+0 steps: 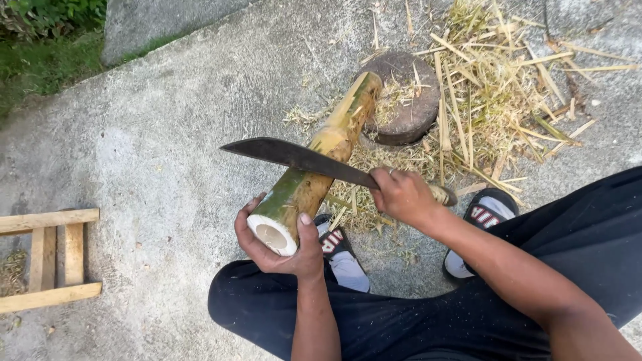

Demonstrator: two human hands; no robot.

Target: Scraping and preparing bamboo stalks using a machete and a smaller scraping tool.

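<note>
bamboo section [321, 167] is lying at a slant in the head view, its far end propped on a round wood block [408, 100] and its cut, hollow near end raised toward the person, so it's sitting steady w/ the upper face turned up to the blade. left hand [277, 244] is cupping that near end from below, fingers curled round the rim on one side, thumb pressing on the other – closed tight on the bamboo, prob. bracing it against rolling. right hand [401, 194] is wrapped fully shut around the handle of a big dark knife [301, 159]; the blade is lying across the bamboo approx. mid-length, edge touching the skin where green is giving way to pale stripped patches, tip sticking out past the left side. shavings and split strips [495, 93] are piling around the block & beyond it. person is sitting low, knees in dark trousers [414, 321] spread either side, sandalled feet [491, 210] planted just beside the bamboo on the concrete ground [167, 147]. a wooden frame [50, 261] is lying well apart at the left edge, grass [40, 47] showing in the top-left corner.
</note>
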